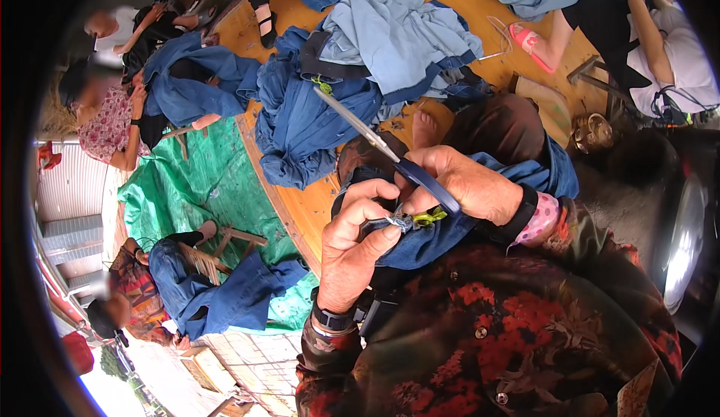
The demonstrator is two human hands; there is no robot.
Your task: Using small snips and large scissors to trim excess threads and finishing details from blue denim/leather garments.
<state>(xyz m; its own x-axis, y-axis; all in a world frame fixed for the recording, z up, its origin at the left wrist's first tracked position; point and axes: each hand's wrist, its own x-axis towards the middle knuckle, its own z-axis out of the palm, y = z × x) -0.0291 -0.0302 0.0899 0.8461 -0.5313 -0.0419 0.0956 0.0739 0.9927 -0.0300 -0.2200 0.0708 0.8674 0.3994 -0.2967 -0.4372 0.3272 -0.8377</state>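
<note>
My right hand (476, 186) is closed round the dark blue handles of a pair of scissors (360, 126). Their long metal blades point away to the upper left and look closed. Between thumb and fingers, my left hand (356, 241) pinches a small frayed bit of denim (401, 222) just below the scissor handles. Beside it is a yellow-green scrap (430, 217). The denim garment (427, 244) lies bunched across my lap under both hands. Past the blade tips, another small green scrap (322, 85) shows against the denim pile.
A heap of dark denim (315, 132) topped by light blue denim (397, 31) lies in front of me on the wooden boards (289, 207). Green sheeting (195, 169) covers ground at left. Several people sit around with denim; one wears a pink shoe (536, 46) at right.
</note>
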